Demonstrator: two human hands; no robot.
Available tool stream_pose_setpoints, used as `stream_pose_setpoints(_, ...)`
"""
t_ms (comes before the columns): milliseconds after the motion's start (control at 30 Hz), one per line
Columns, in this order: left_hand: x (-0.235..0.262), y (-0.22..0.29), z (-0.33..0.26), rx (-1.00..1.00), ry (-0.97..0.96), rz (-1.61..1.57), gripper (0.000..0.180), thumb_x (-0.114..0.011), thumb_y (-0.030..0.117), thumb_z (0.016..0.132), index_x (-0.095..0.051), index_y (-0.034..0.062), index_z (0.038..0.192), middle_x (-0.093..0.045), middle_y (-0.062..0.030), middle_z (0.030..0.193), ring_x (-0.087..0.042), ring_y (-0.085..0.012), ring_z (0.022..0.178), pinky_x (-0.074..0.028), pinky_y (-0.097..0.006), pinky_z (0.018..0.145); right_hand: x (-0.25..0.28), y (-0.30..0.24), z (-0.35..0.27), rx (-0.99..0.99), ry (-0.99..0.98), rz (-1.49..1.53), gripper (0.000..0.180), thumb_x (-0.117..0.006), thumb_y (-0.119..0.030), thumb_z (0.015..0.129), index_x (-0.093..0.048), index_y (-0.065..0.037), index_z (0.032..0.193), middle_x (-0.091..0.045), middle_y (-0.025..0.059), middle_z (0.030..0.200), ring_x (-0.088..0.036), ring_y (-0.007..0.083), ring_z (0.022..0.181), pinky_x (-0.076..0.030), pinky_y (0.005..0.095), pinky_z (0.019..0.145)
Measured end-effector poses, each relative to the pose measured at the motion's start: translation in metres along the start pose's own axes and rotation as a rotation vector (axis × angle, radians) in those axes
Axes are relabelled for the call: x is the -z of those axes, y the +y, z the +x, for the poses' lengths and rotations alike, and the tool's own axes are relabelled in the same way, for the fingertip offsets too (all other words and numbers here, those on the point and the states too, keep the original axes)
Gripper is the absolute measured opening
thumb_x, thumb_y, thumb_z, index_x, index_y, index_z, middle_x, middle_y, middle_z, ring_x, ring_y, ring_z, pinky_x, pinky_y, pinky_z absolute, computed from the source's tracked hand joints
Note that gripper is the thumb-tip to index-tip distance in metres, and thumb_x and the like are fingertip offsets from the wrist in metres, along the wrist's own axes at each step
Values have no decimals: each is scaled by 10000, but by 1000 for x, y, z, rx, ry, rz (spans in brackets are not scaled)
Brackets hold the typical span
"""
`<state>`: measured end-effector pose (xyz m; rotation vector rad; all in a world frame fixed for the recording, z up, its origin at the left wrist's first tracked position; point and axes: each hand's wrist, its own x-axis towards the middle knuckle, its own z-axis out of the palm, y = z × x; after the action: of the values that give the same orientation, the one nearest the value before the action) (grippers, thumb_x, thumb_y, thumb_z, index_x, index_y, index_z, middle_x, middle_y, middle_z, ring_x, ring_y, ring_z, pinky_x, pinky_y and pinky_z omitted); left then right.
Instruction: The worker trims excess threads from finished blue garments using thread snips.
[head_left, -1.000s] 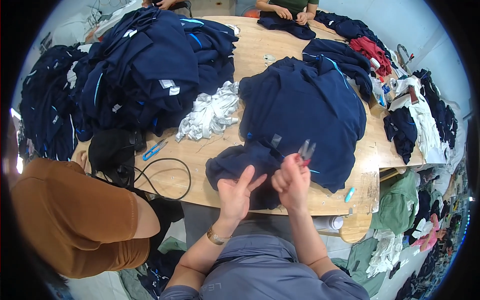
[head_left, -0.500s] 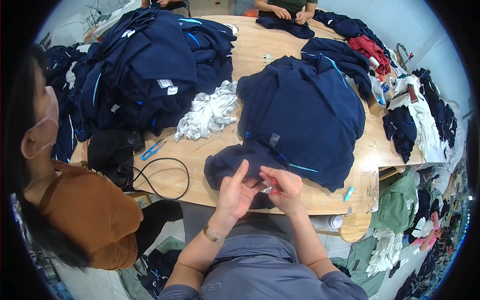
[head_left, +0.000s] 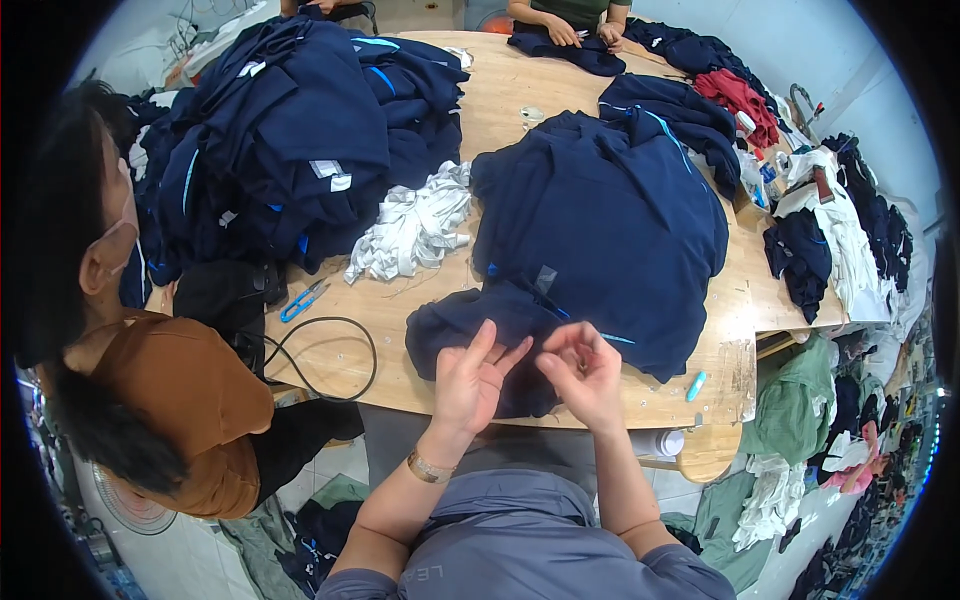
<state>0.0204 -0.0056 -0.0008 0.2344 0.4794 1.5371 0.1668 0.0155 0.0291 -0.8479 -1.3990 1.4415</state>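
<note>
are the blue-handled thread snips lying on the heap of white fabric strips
No, the blue-handled thread snips lie on the pale wooden table, left of the white fabric strips.

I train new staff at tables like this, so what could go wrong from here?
The navy garment by the left hand lies near the front edge of the table, so it might slide off. The black cable loops close to that edge and could snag an arm. The blue snips lie loose and might nick a reaching hand.
</note>
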Motion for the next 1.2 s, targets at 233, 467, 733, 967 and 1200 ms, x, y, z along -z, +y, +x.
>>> stream_pose_setpoints(233,-12,-2,-4,3,90,84,206,-483,127,940,-611,-35,953,-639,-108,972,-621,-166,890,-509,-333,842,-14,15,6,139,155,-539,155,-627,-7,800,-538,-22,925,-569,104,639,-530,124,522,-413,231,495)
stream_pose_setpoints(467,-12,3,-1,-2,96,106,200,-515,127,925,-599,-12,808,-614,-78,803,-617,-136,775,-520,-361,859,-17,-5,-11,-47,-342,-67,122,-644,-29,792,-541,-22,857,-502,-42,652,-396,14,555,-319,185,507)
stream_pose_setpoints(733,-8,5,-3,-15,33,46,208,-478,143,944,-605,-21,951,-631,-96,976,-611,-164,927,-499,-389,896,-4,7,-7,183,112,-661,231,-657,-215,805,-539,-17,808,-528,80,640,-513,209,527,-393,292,486)
stream_pose_setpoints(967,-3,0,-6,-8,19,40,228,-458,153,954,-590,-22,1014,-634,-108,1009,-622,-167,911,-520,-341,836,-4,16,-5,345,142,-969,293,-657,-313,801,-527,-63,721,-503,61,640,-525,235,519,-390,330,455)
stream_pose_setpoints(1200,-9,-5,-9,-57,6,103,223,-458,146,953,-588,-23,1018,-636,-107,1011,-630,-159,890,-527,-283,776,-4,13,-1,367,121,-995,256,-701,-233,755,-542,-34,745,-523,82,651,-530,240,531,-395,318,468)
